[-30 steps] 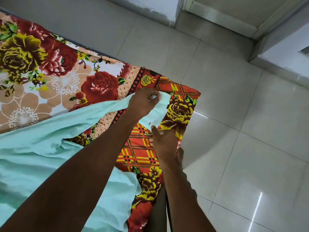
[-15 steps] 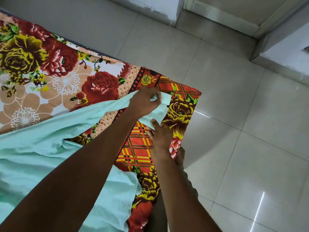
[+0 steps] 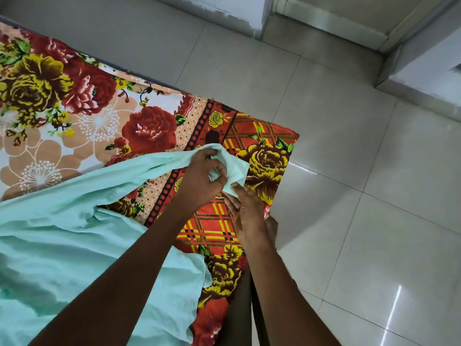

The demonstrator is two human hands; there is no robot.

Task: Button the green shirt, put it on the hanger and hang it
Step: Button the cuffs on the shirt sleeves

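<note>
The pale green shirt (image 3: pixel 64 236) lies spread over the bed, its long sleeve stretched toward the bed's corner. My left hand (image 3: pixel 203 177) pinches the sleeve's cuff (image 3: pixel 235 168) from above, fingers curled into the cloth. Just below it, my right hand (image 3: pixel 245 211) holds the cuff's lower edge with its fingertips. Any buttons are hidden by my fingers. No hanger is in view.
The bed carries a flowered red, yellow and orange sheet (image 3: pixel 149 128), and its corner (image 3: pixel 295 134) ends at a glossy grey tiled floor (image 3: pixel 361 196). A wall base and a door frame (image 3: pixel 331 23) run along the top. My leg shows beside the bed's edge.
My left hand has turned and curled tighter into the cuff, bunching it. My right hand has moved up to the cuff's lower edge.
</note>
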